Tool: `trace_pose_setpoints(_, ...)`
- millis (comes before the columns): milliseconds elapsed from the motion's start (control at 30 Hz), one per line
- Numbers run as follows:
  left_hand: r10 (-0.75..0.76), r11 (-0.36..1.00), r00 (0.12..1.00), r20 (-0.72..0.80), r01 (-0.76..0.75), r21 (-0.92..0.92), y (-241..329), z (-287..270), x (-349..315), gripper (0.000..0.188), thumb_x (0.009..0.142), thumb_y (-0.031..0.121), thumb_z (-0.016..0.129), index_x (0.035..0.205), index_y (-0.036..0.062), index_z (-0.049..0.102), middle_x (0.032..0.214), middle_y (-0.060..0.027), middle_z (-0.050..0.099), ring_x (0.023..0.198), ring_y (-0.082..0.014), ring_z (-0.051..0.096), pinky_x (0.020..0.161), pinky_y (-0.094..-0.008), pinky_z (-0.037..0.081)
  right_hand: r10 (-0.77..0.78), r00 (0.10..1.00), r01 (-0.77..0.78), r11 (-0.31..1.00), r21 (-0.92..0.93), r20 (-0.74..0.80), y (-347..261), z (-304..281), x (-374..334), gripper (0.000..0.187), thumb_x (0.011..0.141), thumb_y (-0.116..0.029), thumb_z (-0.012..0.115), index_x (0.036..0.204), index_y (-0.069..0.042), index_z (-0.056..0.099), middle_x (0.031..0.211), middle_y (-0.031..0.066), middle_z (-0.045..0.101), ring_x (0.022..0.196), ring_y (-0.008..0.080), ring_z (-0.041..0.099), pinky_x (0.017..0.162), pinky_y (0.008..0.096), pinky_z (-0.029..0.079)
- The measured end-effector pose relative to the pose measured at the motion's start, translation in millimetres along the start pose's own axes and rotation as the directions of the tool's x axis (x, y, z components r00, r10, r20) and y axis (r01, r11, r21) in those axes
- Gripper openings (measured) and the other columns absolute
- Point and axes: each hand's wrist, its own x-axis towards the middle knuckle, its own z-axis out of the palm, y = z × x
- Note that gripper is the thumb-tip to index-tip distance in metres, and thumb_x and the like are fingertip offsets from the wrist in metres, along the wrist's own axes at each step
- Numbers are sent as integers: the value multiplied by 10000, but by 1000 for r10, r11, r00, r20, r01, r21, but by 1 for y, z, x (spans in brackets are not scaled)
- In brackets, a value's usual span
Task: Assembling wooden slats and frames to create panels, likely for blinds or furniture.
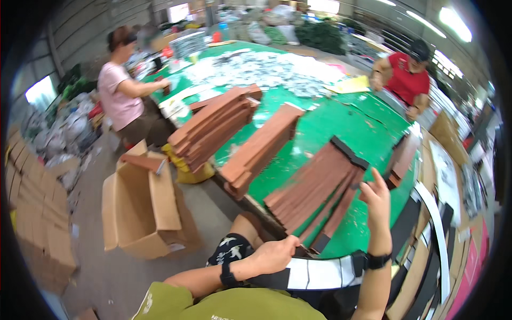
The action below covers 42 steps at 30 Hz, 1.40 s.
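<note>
A fanned row of flat reddish-brown strips [314, 186] with dark far ends lies on the green table [341, 122] in front of me. At its near edge my left hand [274, 258] is closed, the fingertips pinching the near end of one brown strip [320, 213]. My right hand [376, 202] is raised beside the far right end of the fan, a finger stretched upward and nothing seen in it. It looks slightly blurred. Left of the fan lie a long stack of brown strips [264, 146] and a larger bundle of brown strips [213, 128].
An open cardboard box [128, 208] stands on the floor at left, a brown piece across its flap. White-grey pieces [256, 69] cover the table's far part. One person [125, 90] works at far left, another person [408, 77] at far right. Dark strips [405, 218] lie at right.
</note>
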Motion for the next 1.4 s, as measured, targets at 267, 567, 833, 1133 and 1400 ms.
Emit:
trace_pose_setpoints(267,-30,1000,998,-50,30,1,0,-8,-4,283,860,25,586,1128,15,498,805,-97,687,745,-319,698,652,-418,547,139,989,-146,976,164,55,1,29,38,954,836,-10,605,1615,9,55,707,22,559,586,116,520,536,271,425)
trace_pose_setpoints(567,-118,991,991,-62,114,-67,6,-25,0,295,956,188,662,1146,25,505,681,-85,649,639,-303,679,587,-409,523,69,974,-99,987,130,216,-2,46,19,438,870,-45,680,1271,12,512,838,-11,586,690,73,546,607,223,436)
trace_pose_setpoints(833,-152,979,948,-278,105,-176,23,-27,8,434,912,261,755,1207,30,535,732,-78,663,634,-278,677,589,-375,535,97,887,-44,991,-128,452,2,66,-81,221,886,-60,751,1059,-7,623,835,-36,565,738,45,515,651,221,457)
trace_pose_setpoints(1133,-50,997,945,-322,26,-79,20,-28,17,407,866,217,801,1179,31,618,880,-76,665,604,-192,647,578,-317,525,180,840,-175,983,-58,512,24,55,-95,209,901,-19,728,1072,-26,609,874,-49,530,768,29,513,675,198,450)
trace_pose_setpoints(1400,-83,994,960,-266,63,-85,21,-26,18,298,870,183,786,1073,3,663,854,-93,666,625,-174,645,573,-310,516,140,864,-90,988,-124,483,28,60,-103,309,881,-36,752,1146,-15,595,834,-42,542,734,38,486,650,208,434)
